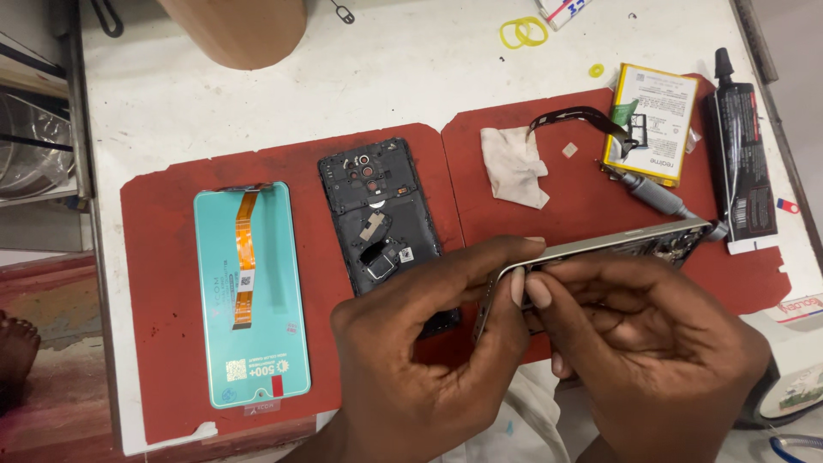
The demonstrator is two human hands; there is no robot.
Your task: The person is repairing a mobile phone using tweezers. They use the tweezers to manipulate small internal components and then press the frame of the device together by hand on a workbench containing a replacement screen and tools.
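Both hands hold a silver phone frame (634,240) edge-on above the red mat (171,257). My left hand (429,343) grips its near end with thumb and fingers. My right hand (660,343) pinches the same edge, its thumb tip next to the left thumb. A black phone back cover (377,214), inside up, lies on the mat just behind my left hand. To the left of it lies a teal replacement screen (249,300) with an orange flex cable.
A yellow-edged battery (653,120) with a dark flex cable (574,116), a crumpled white cloth (514,167), a black glue tube (741,154) and a grey tool (656,195) sit at the back right. Yellow rubber bands (523,33) lie on the white table (411,77). A wooden object (236,30) stands at the back.
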